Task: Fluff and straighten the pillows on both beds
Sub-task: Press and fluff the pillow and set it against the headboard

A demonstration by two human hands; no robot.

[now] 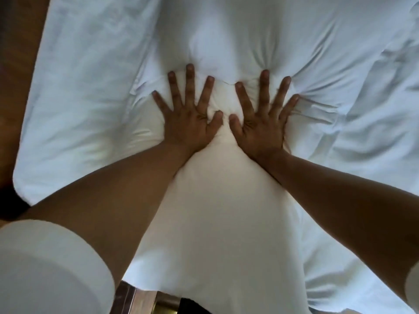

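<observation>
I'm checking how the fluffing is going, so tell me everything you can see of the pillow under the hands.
The pillow is white, soft, in a smooth cloth case, and lies lengthwise away from the camera on white bedding. The left hand and right hand press flat on it, fingers spread, denting it and bunching creases around the fingertips.

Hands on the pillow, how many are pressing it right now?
2. The left hand lies flat with spread fingers on the white pillow, and the right hand lies flat beside it, thumbs close together but not touching. Neither closes a grip on the fabric.
</observation>
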